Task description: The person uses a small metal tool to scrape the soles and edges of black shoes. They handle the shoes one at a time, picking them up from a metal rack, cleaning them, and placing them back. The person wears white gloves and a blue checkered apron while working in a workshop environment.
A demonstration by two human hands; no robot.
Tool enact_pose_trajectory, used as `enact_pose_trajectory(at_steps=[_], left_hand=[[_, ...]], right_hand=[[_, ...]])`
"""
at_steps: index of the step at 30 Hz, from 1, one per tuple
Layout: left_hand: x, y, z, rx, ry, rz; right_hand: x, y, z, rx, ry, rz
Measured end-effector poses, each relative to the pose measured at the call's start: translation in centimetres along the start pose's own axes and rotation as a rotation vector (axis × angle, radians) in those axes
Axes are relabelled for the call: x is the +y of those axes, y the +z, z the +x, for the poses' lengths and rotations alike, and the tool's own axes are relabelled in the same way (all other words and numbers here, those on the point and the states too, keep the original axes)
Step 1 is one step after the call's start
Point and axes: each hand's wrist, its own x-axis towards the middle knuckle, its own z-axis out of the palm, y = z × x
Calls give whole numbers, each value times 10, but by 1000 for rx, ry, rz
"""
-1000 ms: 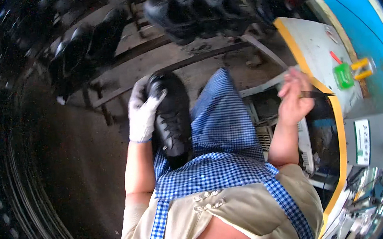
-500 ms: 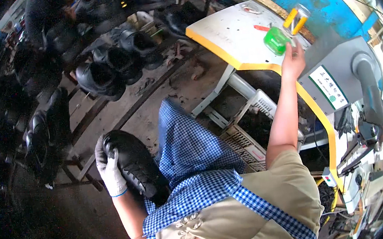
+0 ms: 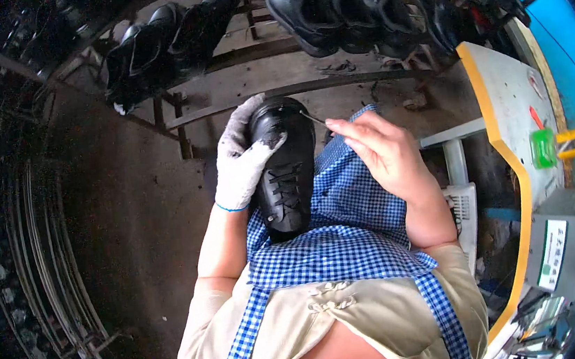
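Observation:
My left hand (image 3: 242, 157), in a white glove with grey fingertips, is wrapped round a black lace-up shoe (image 3: 286, 179). The shoe lies over my lap, toe pointing away from me and laces facing up. Bare, my right hand (image 3: 381, 147) pinches a thin stick-like tool (image 3: 314, 118); its kind is too small to tell. The tool's tip meets the right edge of the shoe's toe. Under the shoe lies my blue-and-white checked apron (image 3: 310, 261). On the white table (image 3: 506, 97) at the right stand a green container (image 3: 543, 148) and a yellow can (image 3: 571, 143).
Black shoes (image 3: 305, 13) line a metal rack (image 3: 224, 109) ahead. Thin metal rods (image 3: 56, 246) stand at the left. The table has a yellow edge, with a grey machine (image 3: 564, 248) at its near end. A white plastic basket (image 3: 465, 213) sits below the table.
My right hand has come from the green container on the table to the shoe, now with the thin tool. The left hand and shoe are more central in view, as my head has turned left.

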Motion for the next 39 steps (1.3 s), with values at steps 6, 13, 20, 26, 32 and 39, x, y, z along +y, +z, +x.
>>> enact_pose_trajectory(at_steps=[6,13,20,26,32,39], left_hand=[[4,1,-6,-12,-28,-30],[1,6,-5,-61,-36,35],[-6,3,-2,-65,-11,35],[-6,2,-2,-35,-34,55],[-8,1,-1,-12,2,81],[-13,-3,1,53,-10,90]], right_hand=[[-10,0,12,-54,-90,-178],[-18,-11,12,-95,-63,-307],[-24,-8,7,-88,-35,-381],[-26,-2,8,-103,-11,-385],[-26,4,8,-77,1,-382],[-14,28,12,54,35,-254]])
